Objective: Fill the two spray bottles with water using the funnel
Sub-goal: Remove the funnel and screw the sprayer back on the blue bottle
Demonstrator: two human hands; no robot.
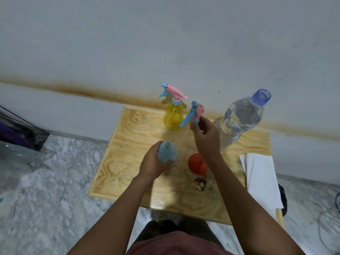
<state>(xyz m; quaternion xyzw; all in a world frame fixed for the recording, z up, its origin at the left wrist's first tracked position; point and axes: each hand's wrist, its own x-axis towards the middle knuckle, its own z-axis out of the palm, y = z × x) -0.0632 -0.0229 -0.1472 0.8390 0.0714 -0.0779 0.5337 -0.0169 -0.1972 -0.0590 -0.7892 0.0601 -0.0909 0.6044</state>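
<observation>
My left hand (156,163) grips a blue spray bottle (167,151) standing on the wooden table (128,144); its neck is open, with no sprayer on it. My right hand (206,137) pinches the detached pink and blue spray head (194,113) and holds it up above the table. A yellow spray bottle (173,116) with its sprayer on stands at the back. The red funnel (197,164) lies on the table under my right wrist. A large clear water bottle (239,120), uncapped, stands at the right.
White paper sheets (261,179) lie over the table's right edge. Small debris (200,184) sits near the funnel. The wall runs right behind the table. A dark bag (18,131) lies on the marble floor at the left.
</observation>
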